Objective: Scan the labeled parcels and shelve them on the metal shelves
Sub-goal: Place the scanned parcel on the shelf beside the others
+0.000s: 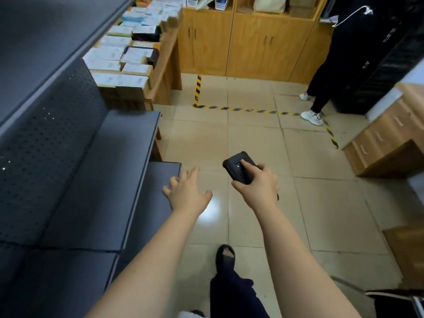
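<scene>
My right hand holds the black scanner out over the tiled floor, its grip wrapped round the body and the thumb lying on top near the button. My left hand carries nothing, its fingers spread loose and reaching toward the dark metal shelves on my left, just over the lower tier's front corner. The labeled parcels sit well ahead, packed in rows on a wooden worktop beyond the shelves; their labels are too blurred for me to read. Yellow-and-black tape lines the floor. Another person's legs stand by the wooden cabinets.
</scene>
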